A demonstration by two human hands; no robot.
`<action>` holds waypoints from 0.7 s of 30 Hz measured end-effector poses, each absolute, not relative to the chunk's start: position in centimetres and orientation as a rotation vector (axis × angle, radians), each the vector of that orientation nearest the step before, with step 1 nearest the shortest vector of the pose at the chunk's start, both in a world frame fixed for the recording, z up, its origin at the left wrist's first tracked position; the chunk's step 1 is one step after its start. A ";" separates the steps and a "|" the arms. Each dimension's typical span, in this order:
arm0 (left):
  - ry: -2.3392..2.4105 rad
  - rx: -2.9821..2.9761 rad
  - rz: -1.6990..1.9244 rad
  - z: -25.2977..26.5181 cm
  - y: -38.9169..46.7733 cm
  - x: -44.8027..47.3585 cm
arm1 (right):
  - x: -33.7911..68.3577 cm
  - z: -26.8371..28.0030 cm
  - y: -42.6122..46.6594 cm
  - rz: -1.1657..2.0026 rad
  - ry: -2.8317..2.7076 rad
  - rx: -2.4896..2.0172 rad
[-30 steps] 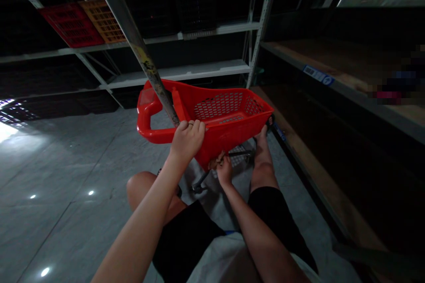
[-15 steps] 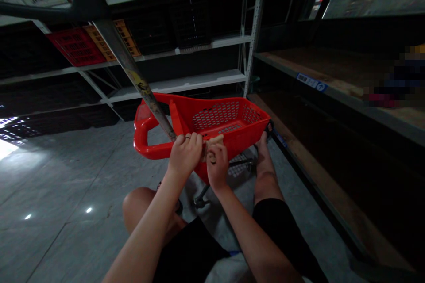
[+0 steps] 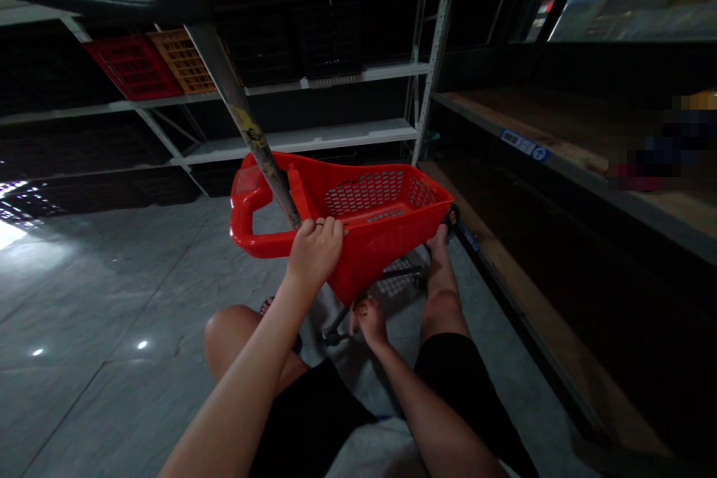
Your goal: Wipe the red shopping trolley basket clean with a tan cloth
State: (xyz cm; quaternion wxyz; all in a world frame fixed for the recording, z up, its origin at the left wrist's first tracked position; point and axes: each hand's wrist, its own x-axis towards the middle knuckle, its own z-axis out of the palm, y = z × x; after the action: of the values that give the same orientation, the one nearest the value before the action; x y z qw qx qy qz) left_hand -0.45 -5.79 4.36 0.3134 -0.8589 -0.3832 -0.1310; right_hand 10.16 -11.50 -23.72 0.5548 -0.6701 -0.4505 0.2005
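A small red plastic shopping cart [image 3: 364, 254] with perforated basket walls stands between my legs. My left hand [image 3: 317, 248] is closed over its near upper rim, beside the looped handle. Lower down, my right hand [image 3: 372, 323] is beside the basket's bottom edge, its fingers curled round a crumpled beige cloth. Little of the cloth shows there. Dark metal legs with wheels [image 3: 334, 336] carry the basket. A worn grey pole [image 3: 246, 119] with a yellow sticker slants down to the cart's handle end.
White metal shelving [image 3: 336, 138] at the back holds a red crate [image 3: 134, 67], an orange crate [image 3: 182, 60] and several dark ones. To the right runs a wooden shelf [image 3: 504, 108] with a blue-edged label [image 3: 523, 144]. Grey concrete floor [image 3: 112, 299] extends left.
My right hand has moved down with the cloth, from near the cart's upper rim to the basket's bottom edge. My left hand stays on the rim. The view has shifted slightly.
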 end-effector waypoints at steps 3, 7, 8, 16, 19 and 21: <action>-0.998 -2.235 -0.335 4.3 -5.9 -0.4 | 10.1 -23.2 -10.9 0.474 -0.941 -1.610; -0.985 -2.211 -0.328 4.2 -5.9 -0.3 | 10.0 -16.4 -8.5 0.391 -0.823 -1.569; -0.985 -2.211 -0.329 4.2 -5.9 -0.2 | 10.0 -14.1 -8.0 0.353 -0.825 -1.520; -1.055 -2.331 -0.389 4.0 -5.8 0.3 | 9.7 -11.9 -8.5 0.255 -0.826 -1.291; -1.085 -2.345 -0.379 4.0 -5.8 0.5 | 9.4 -18.4 -9.9 0.539 -0.690 -1.469; -1.128 -2.394 -0.395 4.0 -5.8 0.6 | 9.3 -21.7 -10.6 0.654 -0.657 -1.520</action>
State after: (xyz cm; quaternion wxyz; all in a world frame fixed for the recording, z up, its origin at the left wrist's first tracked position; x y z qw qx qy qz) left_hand 0.58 -5.83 4.01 0.2307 -0.8706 -0.4102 -0.1436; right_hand 9.33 -10.57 -21.71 0.6293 -0.6635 -0.2869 0.2853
